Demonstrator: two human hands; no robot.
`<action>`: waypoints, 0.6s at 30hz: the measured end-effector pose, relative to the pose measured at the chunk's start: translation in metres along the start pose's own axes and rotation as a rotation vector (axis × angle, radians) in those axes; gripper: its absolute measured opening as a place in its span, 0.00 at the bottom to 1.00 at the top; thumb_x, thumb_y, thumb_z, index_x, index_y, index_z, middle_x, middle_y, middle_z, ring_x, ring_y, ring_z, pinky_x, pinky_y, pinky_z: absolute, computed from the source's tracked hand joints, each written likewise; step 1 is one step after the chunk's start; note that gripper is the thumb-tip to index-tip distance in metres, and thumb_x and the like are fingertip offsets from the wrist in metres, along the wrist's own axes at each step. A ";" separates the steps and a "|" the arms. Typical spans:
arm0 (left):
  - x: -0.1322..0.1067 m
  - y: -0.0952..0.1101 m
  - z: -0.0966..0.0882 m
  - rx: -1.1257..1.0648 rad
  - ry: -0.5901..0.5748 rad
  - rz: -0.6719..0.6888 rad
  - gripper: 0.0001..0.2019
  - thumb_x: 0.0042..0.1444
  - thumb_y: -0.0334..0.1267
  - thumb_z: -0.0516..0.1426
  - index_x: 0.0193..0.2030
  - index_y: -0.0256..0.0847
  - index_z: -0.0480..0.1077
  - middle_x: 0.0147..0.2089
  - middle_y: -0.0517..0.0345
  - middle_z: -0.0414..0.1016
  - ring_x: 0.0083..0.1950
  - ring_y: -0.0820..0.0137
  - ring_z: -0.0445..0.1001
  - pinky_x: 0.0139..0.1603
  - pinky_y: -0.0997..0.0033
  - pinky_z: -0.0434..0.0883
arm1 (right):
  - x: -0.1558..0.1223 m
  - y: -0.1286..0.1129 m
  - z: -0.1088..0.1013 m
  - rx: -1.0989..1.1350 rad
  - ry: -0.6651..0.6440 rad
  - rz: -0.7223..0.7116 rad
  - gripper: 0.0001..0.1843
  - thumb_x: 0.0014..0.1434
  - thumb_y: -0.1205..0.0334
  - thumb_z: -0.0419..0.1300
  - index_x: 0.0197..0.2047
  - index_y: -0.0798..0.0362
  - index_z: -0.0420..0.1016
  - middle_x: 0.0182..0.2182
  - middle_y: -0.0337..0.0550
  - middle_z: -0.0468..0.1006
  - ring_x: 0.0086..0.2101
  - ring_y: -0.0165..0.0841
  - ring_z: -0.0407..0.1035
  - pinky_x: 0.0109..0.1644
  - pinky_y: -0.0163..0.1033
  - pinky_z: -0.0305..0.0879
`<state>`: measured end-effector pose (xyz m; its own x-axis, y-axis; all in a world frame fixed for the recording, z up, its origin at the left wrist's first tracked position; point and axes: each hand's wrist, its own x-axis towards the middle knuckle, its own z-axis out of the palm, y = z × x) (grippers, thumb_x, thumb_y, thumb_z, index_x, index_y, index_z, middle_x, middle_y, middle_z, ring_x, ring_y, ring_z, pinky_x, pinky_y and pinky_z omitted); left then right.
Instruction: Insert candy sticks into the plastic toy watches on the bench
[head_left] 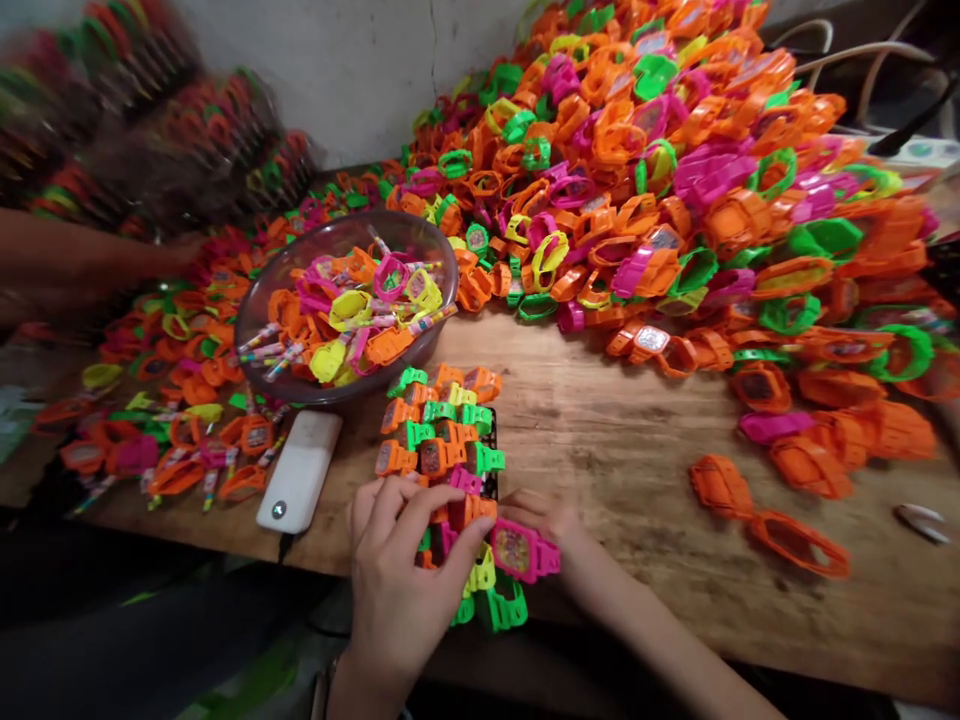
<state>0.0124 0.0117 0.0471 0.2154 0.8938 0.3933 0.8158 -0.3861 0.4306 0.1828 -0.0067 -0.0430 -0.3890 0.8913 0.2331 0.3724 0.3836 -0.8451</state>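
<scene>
My left hand (401, 570) rests on the near end of a black tray (491, 455) packed with rows of orange, green and pink toy watch cases (439, 430). Its fingers press on the cases at the tray's front edge. My right hand (547, 520) sits just right of it and pinches a pink toy watch case (521, 550) with a patterned face. Green and yellow cases (495, 600) hang over the table's edge under both hands.
A clear bowl (259, 300) of watch parts and small candy tubes stands behind the tray. A white power bank (298, 470) lies to its left. A huge heap of orange, pink and green cases (675, 180) fills the back right. Another person's arm (82, 260) reaches in at left.
</scene>
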 end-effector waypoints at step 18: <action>-0.048 0.003 -0.003 0.111 -0.071 0.216 0.24 0.52 0.42 0.63 0.57 0.47 0.69 0.59 0.49 0.71 0.68 0.51 0.58 0.69 0.44 0.47 | -0.008 -0.028 -0.024 0.270 0.163 0.186 0.19 0.57 0.68 0.61 0.53 0.52 0.72 0.47 0.48 0.78 0.47 0.35 0.73 0.50 0.41 0.71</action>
<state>0.0025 -0.0334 0.0321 0.4255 0.8083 0.4069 0.7995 -0.5464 0.2494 0.1954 -0.0192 -0.0099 -0.1886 0.9748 0.1189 0.1793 0.1532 -0.9718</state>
